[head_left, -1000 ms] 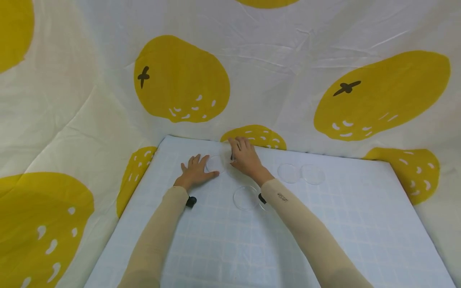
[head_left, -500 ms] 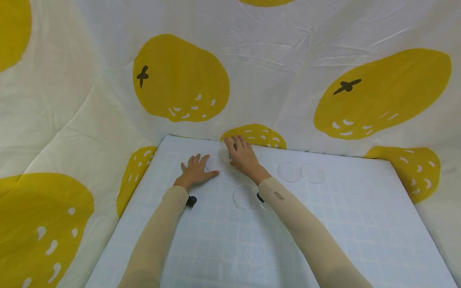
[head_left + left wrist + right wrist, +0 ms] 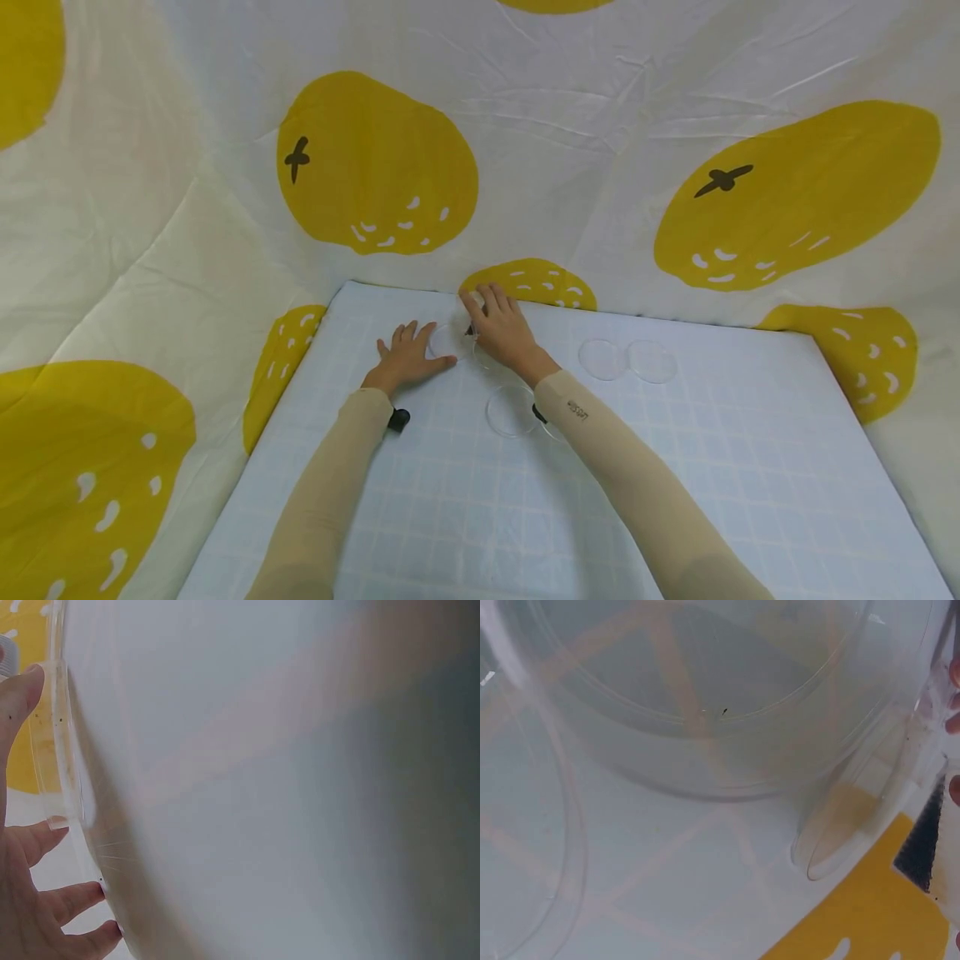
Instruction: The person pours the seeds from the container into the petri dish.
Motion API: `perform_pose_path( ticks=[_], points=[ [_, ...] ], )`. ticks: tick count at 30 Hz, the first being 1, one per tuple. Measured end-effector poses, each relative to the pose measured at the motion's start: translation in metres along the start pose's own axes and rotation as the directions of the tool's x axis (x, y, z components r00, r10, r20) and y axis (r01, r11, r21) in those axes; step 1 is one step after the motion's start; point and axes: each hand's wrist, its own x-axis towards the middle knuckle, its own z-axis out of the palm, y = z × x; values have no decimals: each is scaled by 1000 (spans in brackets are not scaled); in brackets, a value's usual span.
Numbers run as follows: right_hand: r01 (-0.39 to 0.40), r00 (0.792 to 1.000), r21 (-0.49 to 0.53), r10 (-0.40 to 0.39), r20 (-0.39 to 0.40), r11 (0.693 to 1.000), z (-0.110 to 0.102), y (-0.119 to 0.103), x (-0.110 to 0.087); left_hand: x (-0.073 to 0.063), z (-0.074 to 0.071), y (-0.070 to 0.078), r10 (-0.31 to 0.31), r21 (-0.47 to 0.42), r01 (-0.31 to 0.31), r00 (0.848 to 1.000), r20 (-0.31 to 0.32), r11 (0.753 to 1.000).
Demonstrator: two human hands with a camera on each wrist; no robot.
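Two hands work at the far edge of the bench [image 3: 675, 467], which is covered by a pale checked sheet, in the head view. The left hand [image 3: 405, 360] lies flat, fingers straight, with thumb and fingertips touching the rim of a clear round dish [image 3: 448, 341]. The right hand [image 3: 504, 331] lies just beside it, fingers curled over something small and dark at the dish's far side; what it is cannot be told. A second clear dish [image 3: 512, 410] sits near the right wrist, and two more clear discs [image 3: 626, 361], touching each other, lie well apart to the right. A yellow-fruit cloth [image 3: 375, 167] hangs behind.

Left wrist view: the fingers [image 3: 45, 900] are spread and straight along the dish's transparent edge [image 3: 64, 765]; the rest is blurred white.

Right wrist view: a clear dish wall [image 3: 705, 697] fills the frame above the checked sheet, with a smaller transparent curved piece [image 3: 847, 825] beside it; fingertips [image 3: 952, 682] show only at the right edge, so this hand's hold cannot be judged here.

Judged step: steadying the dish while the right hand handles a small part at its rim. The next move likely calls for a light, level touch, since the dish may slide easily.
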Motion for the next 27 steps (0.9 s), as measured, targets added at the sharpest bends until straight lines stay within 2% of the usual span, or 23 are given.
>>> perform_pose_path(
  ticks=[20,27],
  points=[
    [26,1000,-54,-25,15,998,1,-2,-2,0,-1,0,2,-21,-2,1000,4,1000],
    [32,999,-56,-33,-27,998,4,-3,-2,-2,-1,0,0,-17,0,1000,8,1000]
  ],
)
